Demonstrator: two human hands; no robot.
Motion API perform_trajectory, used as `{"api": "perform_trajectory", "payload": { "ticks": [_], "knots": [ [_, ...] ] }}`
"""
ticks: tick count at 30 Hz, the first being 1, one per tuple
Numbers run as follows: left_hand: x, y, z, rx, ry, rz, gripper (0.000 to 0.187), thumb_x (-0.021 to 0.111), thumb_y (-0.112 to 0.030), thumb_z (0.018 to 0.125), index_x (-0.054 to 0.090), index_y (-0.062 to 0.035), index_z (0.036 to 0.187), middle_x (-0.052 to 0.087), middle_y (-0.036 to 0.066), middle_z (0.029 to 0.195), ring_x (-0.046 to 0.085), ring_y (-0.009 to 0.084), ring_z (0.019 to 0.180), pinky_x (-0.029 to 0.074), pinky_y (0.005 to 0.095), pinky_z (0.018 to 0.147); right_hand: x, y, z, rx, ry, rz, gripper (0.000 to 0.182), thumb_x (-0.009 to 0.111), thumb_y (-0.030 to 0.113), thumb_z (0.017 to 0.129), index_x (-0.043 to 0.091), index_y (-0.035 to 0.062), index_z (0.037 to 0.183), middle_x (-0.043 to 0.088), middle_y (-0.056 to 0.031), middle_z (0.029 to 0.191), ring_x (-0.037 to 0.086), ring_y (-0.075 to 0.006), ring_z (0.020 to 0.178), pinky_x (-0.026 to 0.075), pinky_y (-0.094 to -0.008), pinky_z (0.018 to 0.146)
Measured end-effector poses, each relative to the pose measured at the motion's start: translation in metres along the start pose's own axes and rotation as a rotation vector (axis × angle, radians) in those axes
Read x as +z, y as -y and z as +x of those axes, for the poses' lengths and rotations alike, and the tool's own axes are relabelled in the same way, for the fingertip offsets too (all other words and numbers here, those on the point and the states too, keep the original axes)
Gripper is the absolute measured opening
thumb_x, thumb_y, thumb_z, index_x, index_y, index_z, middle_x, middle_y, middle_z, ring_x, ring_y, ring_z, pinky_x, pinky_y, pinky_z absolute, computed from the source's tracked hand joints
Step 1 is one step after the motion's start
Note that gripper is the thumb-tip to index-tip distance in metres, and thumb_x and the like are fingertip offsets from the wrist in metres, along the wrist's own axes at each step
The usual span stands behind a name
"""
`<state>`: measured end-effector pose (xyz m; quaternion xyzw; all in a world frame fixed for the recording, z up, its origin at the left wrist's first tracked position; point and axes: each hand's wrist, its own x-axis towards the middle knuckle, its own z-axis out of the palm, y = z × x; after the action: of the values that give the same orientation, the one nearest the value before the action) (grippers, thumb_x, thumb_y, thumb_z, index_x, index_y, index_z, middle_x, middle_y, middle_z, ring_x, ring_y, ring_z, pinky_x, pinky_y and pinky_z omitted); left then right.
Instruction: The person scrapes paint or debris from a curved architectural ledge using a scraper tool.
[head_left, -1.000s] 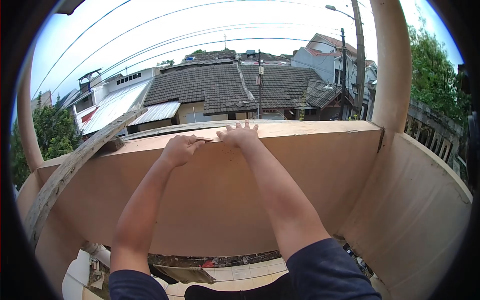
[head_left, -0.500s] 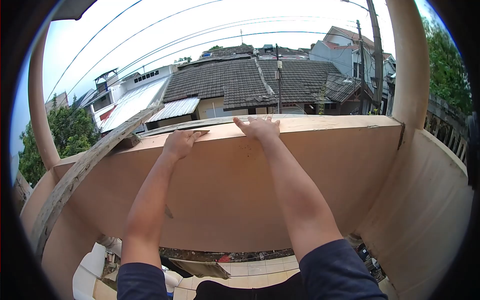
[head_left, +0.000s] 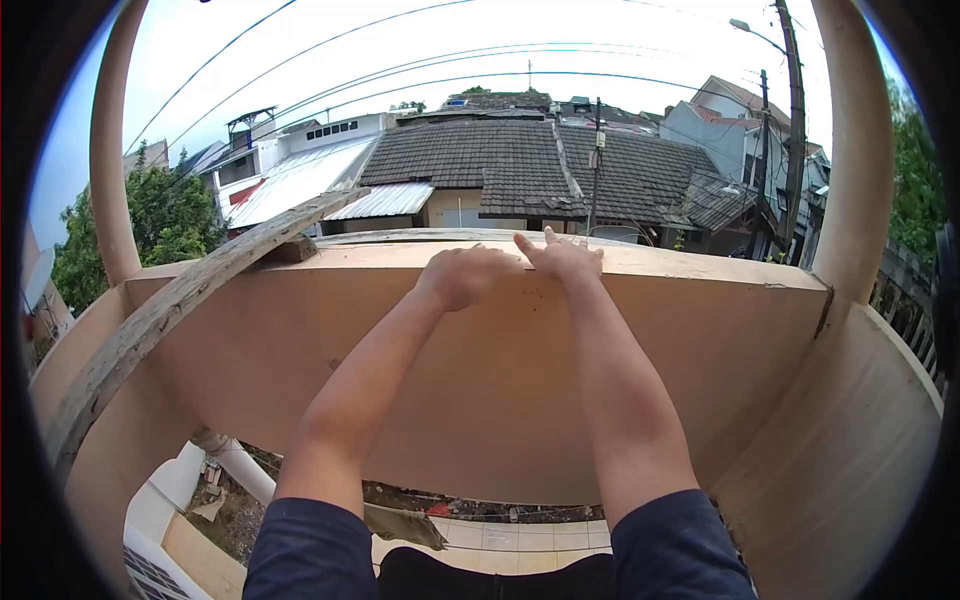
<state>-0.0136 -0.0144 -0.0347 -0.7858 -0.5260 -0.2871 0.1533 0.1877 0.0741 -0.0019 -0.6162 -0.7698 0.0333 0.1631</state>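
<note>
My left hand (head_left: 468, 276) is closed at the top edge of the peach-coloured wall (head_left: 440, 390), just left of my other hand. Motion smears its fingers, and what they grip is too blurred to name. My right hand (head_left: 565, 257) rests on the wall's top ledge (head_left: 690, 262) with its fingers spread and nothing held in it. Small dark specks mark the wall face just below that hand.
A long weathered wooden beam (head_left: 200, 280) slants across the left, near a small wood block (head_left: 292, 249) on the ledge. Round columns (head_left: 858, 150) stand at both sides. Beneath the wall lies a tiled floor (head_left: 500, 537); tiled roofs (head_left: 430, 155) and overhead wires lie beyond.
My left hand has slid right along the ledge, closer to my right hand. The small pointed dark piece seen at its fingers is now blurred. The camera view has shifted slightly left.
</note>
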Motion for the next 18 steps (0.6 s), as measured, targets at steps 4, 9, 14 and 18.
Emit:
{"api": "perform_trajectory", "payload": {
  "ticks": [4, 9, 14, 18],
  "knots": [
    [0.003, -0.005, -0.008, 0.080, -0.061, -0.003, 0.034, 0.059, -0.032, 0.111, 0.074, -0.0190, 0.139, 0.073, 0.008, 0.141, 0.064, 0.0293, 0.139, 0.054, 0.0443, 0.112, -0.001, -0.002, -0.004, -0.010, -0.017, 0.009, 0.106, 0.016, 0.096, 0.094, 0.027, 0.0276, 0.174, 0.046, -0.0077, 0.172, 0.021, -0.0344, 0.167, 0.014, -0.0599, 0.134],
    [-0.025, 0.003, 0.002, -0.026, 0.026, -0.002, 0.033, 0.058, -0.037, 0.111, 0.078, -0.0182, 0.130, 0.079, 0.009, 0.120, 0.073, 0.0314, 0.114, 0.059, 0.0463, 0.096, 0.005, -0.002, 0.001, 0.002, -0.038, 0.000, 0.107, 0.017, 0.096, 0.094, 0.030, 0.0261, 0.174, 0.045, -0.0085, 0.172, 0.020, -0.0350, 0.167, 0.014, -0.0606, 0.134],
    [-0.007, -0.019, 0.014, 0.061, 0.015, -0.073, 0.034, 0.056, -0.039, 0.111, 0.082, -0.0192, 0.121, 0.081, 0.012, 0.101, 0.075, 0.0345, 0.099, 0.058, 0.0482, 0.089, 0.002, -0.001, -0.001, 0.004, -0.039, -0.005, 0.105, 0.017, 0.094, 0.095, 0.033, 0.0257, 0.173, 0.045, -0.0080, 0.172, 0.021, -0.0355, 0.167, 0.014, -0.0626, 0.134],
    [-0.028, -0.021, 0.020, -0.144, 0.179, 0.073, 0.038, 0.056, -0.042, 0.111, 0.081, -0.0157, 0.123, 0.080, 0.015, 0.112, 0.074, 0.0378, 0.104, 0.057, 0.0477, 0.093, 0.006, -0.006, 0.003, -0.013, -0.034, 0.035, 0.101, 0.015, 0.091, 0.098, 0.039, 0.0250, 0.171, 0.046, -0.0074, 0.171, 0.022, -0.0354, 0.167, 0.014, -0.0628, 0.134]
  ]
}}
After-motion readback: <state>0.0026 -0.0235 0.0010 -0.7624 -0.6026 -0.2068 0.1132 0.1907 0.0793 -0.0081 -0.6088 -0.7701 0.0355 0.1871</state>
